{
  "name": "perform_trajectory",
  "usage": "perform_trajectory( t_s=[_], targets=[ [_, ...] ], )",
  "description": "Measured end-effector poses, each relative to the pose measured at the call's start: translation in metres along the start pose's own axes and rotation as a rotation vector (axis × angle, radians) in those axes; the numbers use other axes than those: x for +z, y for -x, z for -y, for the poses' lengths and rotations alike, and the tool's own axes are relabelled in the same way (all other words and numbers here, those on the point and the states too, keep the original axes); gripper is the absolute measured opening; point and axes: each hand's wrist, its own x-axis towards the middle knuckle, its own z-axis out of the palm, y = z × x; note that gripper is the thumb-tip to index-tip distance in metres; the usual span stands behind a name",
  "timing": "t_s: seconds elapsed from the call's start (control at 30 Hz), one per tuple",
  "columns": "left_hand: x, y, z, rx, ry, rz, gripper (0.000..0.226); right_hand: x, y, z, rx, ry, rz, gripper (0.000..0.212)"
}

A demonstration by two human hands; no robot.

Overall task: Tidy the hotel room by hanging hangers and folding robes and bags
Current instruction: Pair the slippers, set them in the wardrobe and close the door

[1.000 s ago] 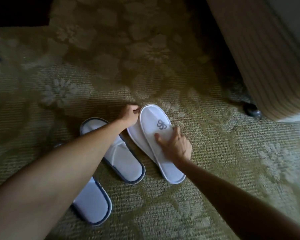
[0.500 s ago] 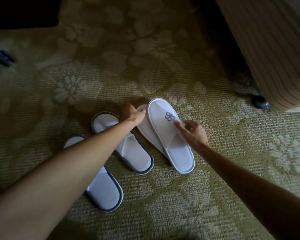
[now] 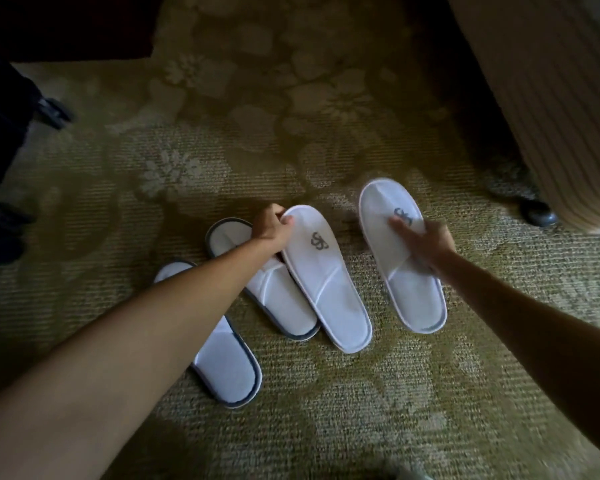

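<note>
Slippers that lay stacked half a second ago are now parted: the right hand [image 3: 421,245] has drawn the upper slipper [image 3: 400,258] off to the right, so it lies apart from its mate on the carpet [image 3: 326,410]. That hand is blurred with motion; its fingers lie across the strap near the logo, and whether they press flat or curl under the strap cannot be told. The left hand [image 3: 271,228] pinches the far toe edge of the other slipper [image 3: 323,278], thumb on top, keeping it in place. To the left lies a second pair with dark edging, one slipper [image 3: 274,296] touching the white pair and partly under the left forearm, the other [image 3: 226,365] nearer. A suitcase [image 3: 0,133] stands at far left and a striped chair [image 3: 551,98] at far right.

No hanger, robe or bag shows here, so the named parts of the tidying lie elsewhere. The split suggests the white pair is being set side by side, and the right slipper probably needs bringing parallel and level with its mate.
</note>
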Motion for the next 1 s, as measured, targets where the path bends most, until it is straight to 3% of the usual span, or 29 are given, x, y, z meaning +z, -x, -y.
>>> perform_trajectory(
  t_s=[0.17, 0.4, 0.47, 0.57, 0.73, 1.0],
  targets=[
    [0.004, 0.006, 0.010, -0.033, 0.009, 0.042, 0.034, 0.012, 0.012, -0.017, -0.018, 0.129, 0.045, 0.061],
    [-0.050, 0.009, 0.014, 0.000, 0.143, -0.058, 0.028, 0.040, 0.029, 0.033, -0.080, -0.080, 0.160, 0.055],
    [-0.084, 0.011, 0.034, 0.011, 0.132, -0.106, 0.024, 0.060, 0.036, 0.053, -0.107, -0.106, 0.222, 0.061],
    [-0.126, 0.026, 0.079, -0.009, 0.128, -0.163, 0.023, 0.097, 0.052, 0.077, -0.133, -0.075, 0.317, 0.051],
    [-0.155, 0.060, 0.156, -0.190, 0.114, -0.236, 0.023, 0.158, 0.078, 0.092, -0.231, 0.087, 0.373, 0.057],
    [-0.138, 0.073, 0.189, -0.323, 0.141, -0.337, 0.025, 0.194, 0.092, 0.085, -0.450, 0.226, 0.194, 0.063]
  ],
)
